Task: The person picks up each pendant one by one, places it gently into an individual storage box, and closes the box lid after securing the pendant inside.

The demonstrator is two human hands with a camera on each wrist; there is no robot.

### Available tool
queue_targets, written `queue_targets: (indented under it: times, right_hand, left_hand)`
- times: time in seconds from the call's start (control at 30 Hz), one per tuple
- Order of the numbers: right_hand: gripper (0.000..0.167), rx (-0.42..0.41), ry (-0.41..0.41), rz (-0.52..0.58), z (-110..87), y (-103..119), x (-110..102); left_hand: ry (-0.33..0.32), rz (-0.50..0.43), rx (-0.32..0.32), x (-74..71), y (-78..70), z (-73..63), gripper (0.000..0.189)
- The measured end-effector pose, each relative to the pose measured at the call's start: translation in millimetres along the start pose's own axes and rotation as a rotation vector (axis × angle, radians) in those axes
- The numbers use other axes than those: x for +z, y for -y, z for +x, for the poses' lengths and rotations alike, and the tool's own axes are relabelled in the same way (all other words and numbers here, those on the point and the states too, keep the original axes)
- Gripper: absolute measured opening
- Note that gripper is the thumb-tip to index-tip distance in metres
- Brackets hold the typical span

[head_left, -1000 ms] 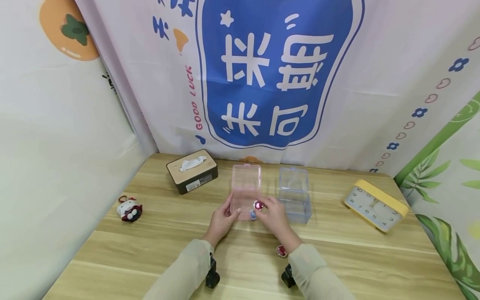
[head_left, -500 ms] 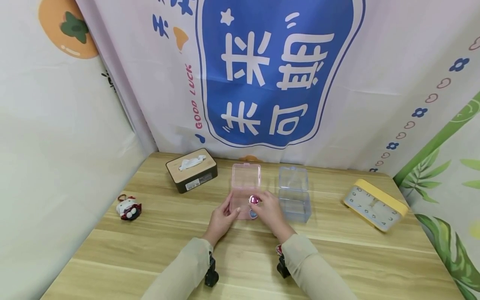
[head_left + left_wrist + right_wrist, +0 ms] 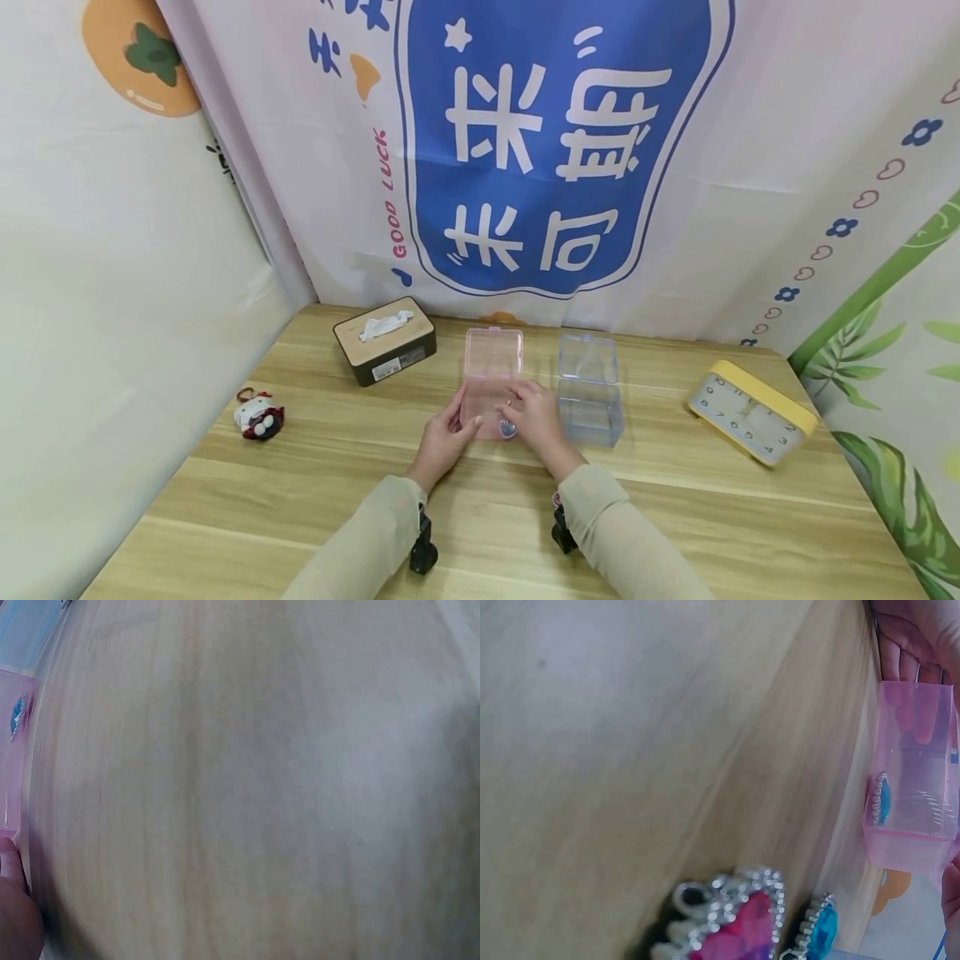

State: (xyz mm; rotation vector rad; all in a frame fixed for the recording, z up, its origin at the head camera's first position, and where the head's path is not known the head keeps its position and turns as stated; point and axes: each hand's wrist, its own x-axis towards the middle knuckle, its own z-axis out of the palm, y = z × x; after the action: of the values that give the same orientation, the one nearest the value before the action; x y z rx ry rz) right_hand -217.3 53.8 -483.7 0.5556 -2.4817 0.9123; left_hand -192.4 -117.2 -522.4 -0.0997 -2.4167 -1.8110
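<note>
An open pink transparent plastic box [image 3: 486, 408] has its lid tipped back. My left hand [image 3: 441, 442] grips its left side, with fingers behind the wall in the right wrist view and the thumb at the front. Inside lies a blue gem with a silver beaded edge [image 3: 883, 799], near the box's right side in the head view. My right hand [image 3: 536, 421] reaches over that right side, thumb and finger close together; I cannot tell whether a gem is between them. Near the right wrist, a pink-red gem [image 3: 742, 926] and another blue gem [image 3: 823, 930] lie on the table.
A blue transparent box [image 3: 591, 417] with its lid up stands right of the pink one. Further out are a tissue box [image 3: 386, 342], a yellow-framed clock [image 3: 752, 412] and a plush keychain [image 3: 258, 415]. A printed curtain [image 3: 555, 150] hangs behind the table.
My right hand has moved slightly left and further over the pink box. The pink gem it pinched earlier no longer shows. My left hand stays on the box.
</note>
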Motion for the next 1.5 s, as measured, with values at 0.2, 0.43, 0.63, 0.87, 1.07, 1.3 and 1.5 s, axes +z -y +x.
queue_targets:
  times: [0.2, 0.43, 0.63, 0.87, 1.07, 1.3, 1.5]
  right_hand:
    - [0.036, 0.014, 0.010, 0.015, -1.4, -2.5, -1.5]
    - [0.039, 0.076, 0.071, 0.010, -3.3, 0.2, -6.8]
    - [0.038, 0.080, 0.068, 0.010, -4.8, -0.8, -8.0]
    - [0.034, 0.061, 0.009, 0.057, -4.2, -0.9, -11.4]
    - [0.031, 0.023, -0.026, 0.105, -3.3, 0.8, -21.5]
    - [0.029, -0.021, -0.090, 0.185, -8.4, -0.7, -33.8]
    - [0.031, -0.020, -0.134, 0.189, -19.8, -5.1, -46.1]
  left_hand:
    - [0.005, 0.002, -0.011, 0.8, -2.0, 0.5, 0.065]
    - [0.018, -0.014, 0.003, 2.3, -4.3, -1.0, 0.065]
    - [0.021, -0.007, 0.000, 3.5, -5.3, -1.6, 0.065]
    - [0.032, 0.030, -0.023, 1.0, -9.8, 0.3, 0.065]
    - [0.014, -0.041, -0.034, 0.0, -8.4, 1.4, 0.067]
    - [-0.005, -0.073, -0.097, -5.1, -11.5, 2.3, 0.069]
    - [-0.059, 0.016, -0.088, -11.3, -22.7, 6.3, 0.070]
